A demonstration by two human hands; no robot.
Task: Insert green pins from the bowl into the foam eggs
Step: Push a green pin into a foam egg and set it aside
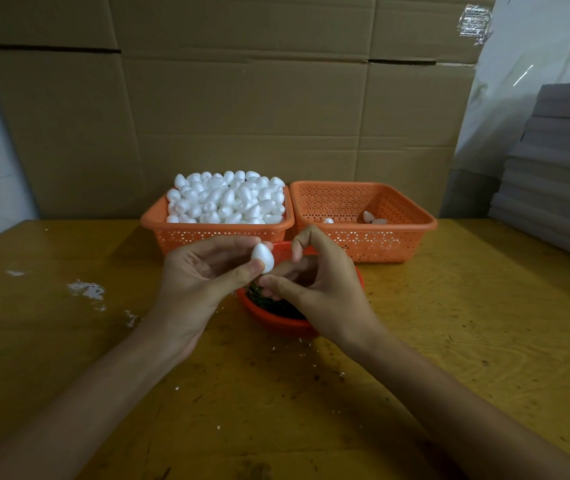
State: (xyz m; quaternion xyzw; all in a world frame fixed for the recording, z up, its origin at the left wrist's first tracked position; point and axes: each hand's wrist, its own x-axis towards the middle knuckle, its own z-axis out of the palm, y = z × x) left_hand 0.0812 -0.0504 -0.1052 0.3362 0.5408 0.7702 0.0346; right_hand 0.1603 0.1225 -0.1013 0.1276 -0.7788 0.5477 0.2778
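Left hand (pixel 200 275) pinches foam egg (pixel 263 258), long axis near upright. Right hand (pixel 314 285) fingers (pixel 273 282) pinched together at egg's 5 o'clock; pin between them? Cannot tell. Green pins (pixel 266 303) in bowl (pixel 276 323), 6 o'clock.

Illumination is dim and warm. White foam eggs (pixel 228 199) in the far left basket (pixel 217 233) appear nearly overexposed. Wide-angle distortion bows the table (pixel 467 323) edges. Near frame corners appear soft and dark.
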